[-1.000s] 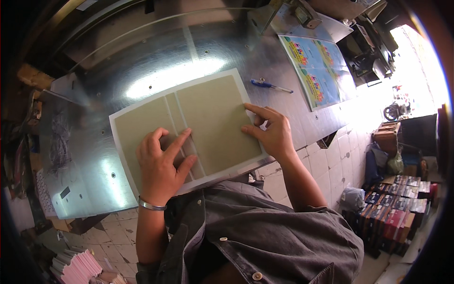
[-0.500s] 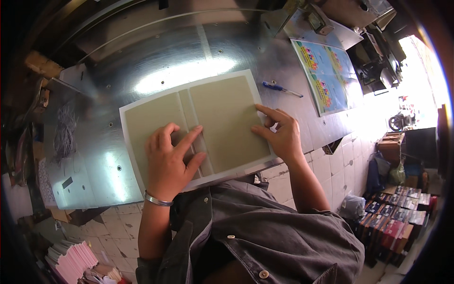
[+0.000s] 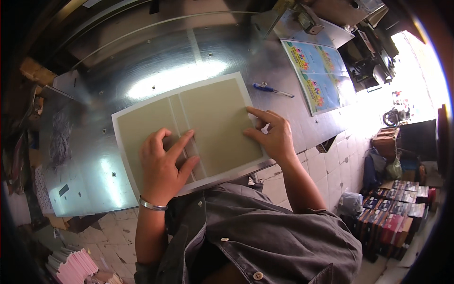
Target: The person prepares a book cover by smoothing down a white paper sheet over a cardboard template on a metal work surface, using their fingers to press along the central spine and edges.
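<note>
On the metal worktable lies a white sheet [image 3: 113, 124] carrying two grey-green boards, a left board [image 3: 144, 125] and a right board [image 3: 220, 111]. Between them runs a narrow strip [image 3: 177, 118] of the same colour, with thin pale gaps at its sides. My left hand [image 3: 163, 158] rests over the strip and the left board, fingers spread, the index fingertip near the right board's inner edge. At the right board's outer edge, my right hand [image 3: 274, 135] touches with thumb and index finger stretched apart, its other fingers bent. Neither hand grasps anything.
A blue pen [image 3: 273, 90] lies right of the sheet, and colourful printed sheets [image 3: 317, 78] lie farther right. Tangled string [image 3: 60, 139] sits on the table's left side. Stacked books [image 3: 395, 210] and pink-edged paper stacks [image 3: 78, 267] stand beyond the table.
The right board has slid slightly left toward the narrow strip, and the gap between them looks thinner. Both hands keep nearly the same pose. The whole view has shifted a little.
</note>
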`<move>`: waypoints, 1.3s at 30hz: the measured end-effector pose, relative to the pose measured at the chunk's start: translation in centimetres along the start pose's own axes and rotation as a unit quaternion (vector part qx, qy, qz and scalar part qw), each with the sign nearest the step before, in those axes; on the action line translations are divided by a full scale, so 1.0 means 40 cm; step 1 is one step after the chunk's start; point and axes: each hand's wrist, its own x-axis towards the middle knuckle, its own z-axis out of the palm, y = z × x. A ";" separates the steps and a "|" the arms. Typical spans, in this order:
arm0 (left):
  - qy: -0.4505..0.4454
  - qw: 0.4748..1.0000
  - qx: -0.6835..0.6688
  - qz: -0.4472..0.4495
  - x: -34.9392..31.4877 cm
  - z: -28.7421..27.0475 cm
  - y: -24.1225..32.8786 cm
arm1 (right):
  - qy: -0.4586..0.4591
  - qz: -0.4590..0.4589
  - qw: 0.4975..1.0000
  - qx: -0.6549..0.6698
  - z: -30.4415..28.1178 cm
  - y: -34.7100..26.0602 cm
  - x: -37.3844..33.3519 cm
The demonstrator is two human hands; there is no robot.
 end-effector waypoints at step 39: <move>-0.084 0.995 0.039 -0.031 -0.001 -0.040 0.005 | -0.081 -0.002 0.997 0.018 -0.040 -0.007 0.018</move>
